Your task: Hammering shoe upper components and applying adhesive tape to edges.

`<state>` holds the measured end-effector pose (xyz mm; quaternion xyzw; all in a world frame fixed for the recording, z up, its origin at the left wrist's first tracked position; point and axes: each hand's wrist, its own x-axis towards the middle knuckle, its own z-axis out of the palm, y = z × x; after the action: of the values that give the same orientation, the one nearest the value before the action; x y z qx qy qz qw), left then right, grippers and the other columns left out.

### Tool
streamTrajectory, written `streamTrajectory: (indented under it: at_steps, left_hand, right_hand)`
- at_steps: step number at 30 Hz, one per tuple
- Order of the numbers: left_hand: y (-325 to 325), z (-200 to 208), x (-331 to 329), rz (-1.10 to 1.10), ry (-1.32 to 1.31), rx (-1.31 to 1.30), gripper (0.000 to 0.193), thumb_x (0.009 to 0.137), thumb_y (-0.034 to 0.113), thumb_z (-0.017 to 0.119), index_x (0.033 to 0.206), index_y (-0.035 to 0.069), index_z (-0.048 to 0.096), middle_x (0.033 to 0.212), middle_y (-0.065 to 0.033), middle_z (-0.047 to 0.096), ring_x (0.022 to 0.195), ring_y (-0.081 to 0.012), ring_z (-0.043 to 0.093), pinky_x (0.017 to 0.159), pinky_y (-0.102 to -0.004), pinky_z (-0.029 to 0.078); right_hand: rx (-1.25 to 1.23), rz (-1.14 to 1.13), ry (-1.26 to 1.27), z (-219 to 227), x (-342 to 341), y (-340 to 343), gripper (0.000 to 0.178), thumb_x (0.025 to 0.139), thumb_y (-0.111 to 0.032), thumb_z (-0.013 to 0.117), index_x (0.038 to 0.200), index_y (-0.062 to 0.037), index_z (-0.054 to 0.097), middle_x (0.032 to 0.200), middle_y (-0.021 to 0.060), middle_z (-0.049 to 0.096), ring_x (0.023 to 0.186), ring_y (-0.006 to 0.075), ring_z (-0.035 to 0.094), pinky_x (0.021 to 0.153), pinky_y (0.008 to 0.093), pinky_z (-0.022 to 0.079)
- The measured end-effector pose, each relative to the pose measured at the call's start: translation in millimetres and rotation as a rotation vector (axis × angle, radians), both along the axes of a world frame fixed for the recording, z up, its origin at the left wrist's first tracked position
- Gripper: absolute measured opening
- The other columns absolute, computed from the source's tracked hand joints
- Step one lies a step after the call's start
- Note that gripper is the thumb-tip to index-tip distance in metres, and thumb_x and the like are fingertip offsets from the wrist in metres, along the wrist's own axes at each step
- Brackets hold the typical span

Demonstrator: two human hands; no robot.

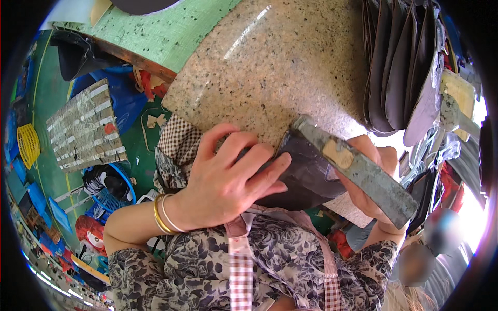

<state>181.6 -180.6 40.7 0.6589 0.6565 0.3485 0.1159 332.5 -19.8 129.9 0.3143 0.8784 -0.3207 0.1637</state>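
Observation:
My right hand [365,179] is closed round the handle of a hammer [376,179]. Its long grey metal head hides much of the hand, and the wooden handle end shows in the head's eye. Under the hammer, a dark, smooth leather-like piece [306,176] lies at the near edge of the speckled stone slab [270,67]. My left hand [228,168] is bent over the left side of that piece, its thumb and forefinger closed on its edge. The other fingers are curled, and their tips are partly hidden.
Several dark curved pieces [399,67] stand stacked on the slab's right. A green work surface [155,33] adjoins it at upper left. On the floor to the left are a striped board [88,127], a blue basket [127,184] and a yellow basket [28,145].

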Motion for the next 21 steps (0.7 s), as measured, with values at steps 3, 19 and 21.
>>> streamTrajectory:
  at_steps: [3, 19, 21]
  left_hand:
    - [-5, -7, -4, -0.006, 0.038, 0.0, 0.04, 0.061, 0.023, 0.075, 0.1, 0.016, 0.069, 0.089, 0.0011, 0.053, 0.082, -0.021, 0.052, 0.079, -0.041, 0.039]
    - [237, 95, -19, -0.405, -0.032, 0.818, 0.018, 0.084, 0.026, 0.064, 0.097, 0.016, 0.07, 0.09, -0.0054, 0.056, 0.09, -0.0243, 0.054, 0.084, -0.0336, 0.043]
    - [256, 67, -61, -0.2, 0.055, 0.718, 0.024, 0.085, 0.029, 0.063, 0.104, 0.015, 0.069, 0.102, -0.0066, 0.059, 0.101, -0.0248, 0.053, 0.093, -0.0337, 0.04]
  right_hand:
    - [0.394, 0.202, 0.488, -9, -12, -9, 0.022, 0.073, -0.011, 0.068, 0.089, -0.004, 0.055, 0.06, 0.012, 0.056, 0.049, 0.0275, 0.058, 0.044, 0.0352, 0.043]
    - [0.527, -1.179, 1.304, 38, 186, -13, 0.015, 0.094, -0.016, 0.056, 0.098, -0.0017, 0.053, 0.057, -0.0017, 0.039, 0.042, 0.0038, 0.031, 0.034, 0.0182, 0.024]
    - [0.492, -1.191, 1.111, 11, 190, -21, 0.014, 0.094, -0.015, 0.054, 0.099, -0.0017, 0.053, 0.06, -0.0018, 0.04, 0.044, 0.0029, 0.032, 0.034, 0.0174, 0.023]
